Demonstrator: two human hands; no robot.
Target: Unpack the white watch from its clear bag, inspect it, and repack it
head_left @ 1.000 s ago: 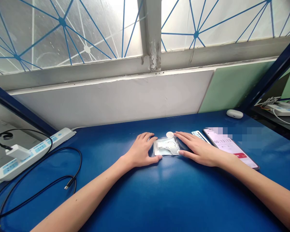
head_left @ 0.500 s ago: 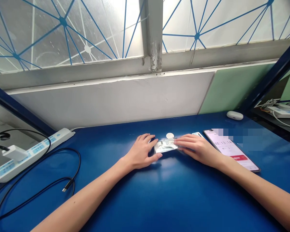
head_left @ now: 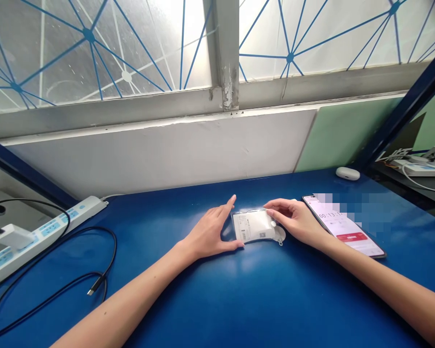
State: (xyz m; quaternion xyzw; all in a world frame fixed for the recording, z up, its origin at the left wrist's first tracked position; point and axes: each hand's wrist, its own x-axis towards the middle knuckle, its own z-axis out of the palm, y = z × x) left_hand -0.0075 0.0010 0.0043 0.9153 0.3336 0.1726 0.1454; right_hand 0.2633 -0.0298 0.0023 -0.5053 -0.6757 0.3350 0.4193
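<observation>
A small clear plastic bag lies on the blue table with its white printed label facing up. My left hand rests beside the bag's left edge, fingers stretched out and thumb touching the lower left corner. My right hand has its fingers curled and pinched on the bag's right edge. A small white round piece shows at the bag's lower right corner, under that hand.
A phone with a running timer lies just right of my right hand. Behind it sits a white earbud case. At the left are a white power strip with a plugged adapter, and a loose black cable.
The bag has been tipped up by my right hand and turned over, so its label side now faces up. My left fingers have lifted and straightened beside it.
</observation>
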